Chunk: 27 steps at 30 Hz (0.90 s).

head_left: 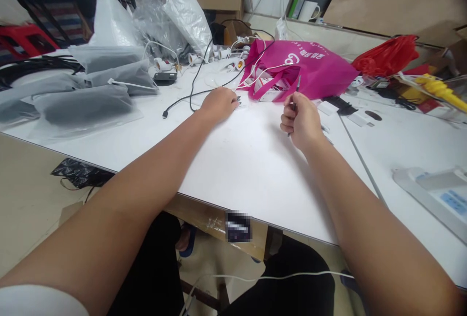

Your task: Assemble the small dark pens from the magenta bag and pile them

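My right hand (303,120) is closed around a slim dark pen-like tool (298,83), held above the white table. One end of it sticks up past my fingers and the other shows below them. My left hand (218,105) rests on the table with its fingers curled. Small dark-tipped pieces (239,101) show at its fingertips, on what looks like clear plastic; what the hand grips is hidden. A black cable (192,93) with a plug on its end lies just left of that hand. Behind both hands lies a magenta bag (317,70), with printed boxes in its opening.
Grey plastic pouches (83,106) lie at the left. White lamp holders (193,59) and clear bags (153,19) are at the back. A red bag (386,58) and a yellow coiled thing (443,91) lie at the right, above a white device (438,194). The table's front edge (255,217) is near my legs.
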Tool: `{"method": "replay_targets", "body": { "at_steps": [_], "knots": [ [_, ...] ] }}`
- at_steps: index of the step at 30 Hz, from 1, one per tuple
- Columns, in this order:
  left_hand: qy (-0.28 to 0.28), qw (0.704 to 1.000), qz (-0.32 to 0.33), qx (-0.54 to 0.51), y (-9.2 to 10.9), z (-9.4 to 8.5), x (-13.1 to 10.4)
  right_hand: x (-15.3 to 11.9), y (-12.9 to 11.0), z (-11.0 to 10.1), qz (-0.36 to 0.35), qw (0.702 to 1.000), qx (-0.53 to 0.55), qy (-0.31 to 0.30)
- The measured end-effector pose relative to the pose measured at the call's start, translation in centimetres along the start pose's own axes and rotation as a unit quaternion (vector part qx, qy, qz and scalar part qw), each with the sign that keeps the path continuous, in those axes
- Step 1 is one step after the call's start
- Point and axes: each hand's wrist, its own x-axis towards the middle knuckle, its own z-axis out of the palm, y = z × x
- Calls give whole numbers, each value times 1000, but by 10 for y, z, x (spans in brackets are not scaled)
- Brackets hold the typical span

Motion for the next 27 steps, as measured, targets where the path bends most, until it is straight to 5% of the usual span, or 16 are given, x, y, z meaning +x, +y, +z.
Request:
{"method": "replay_targets", "body": {
  "at_steps": [17,20,23,25,27],
  "knots": [
    [1,997,7,-71,-3,8,4,0,5,2,8,1000,-8,-3],
    [54,989,12,-134,-1,8,6,-1,2,2,13,1000,-24,5],
    [167,940,-13,-296,10,7,10,-5,-2,3,26,998,-51,-18],
    [203,862,-59,-461,21,7,11,-9,-5,5,45,995,-70,-47],
    [171,765,-104,-612,31,9,9,-15,-8,9,75,989,-93,-83]
  ]
}}
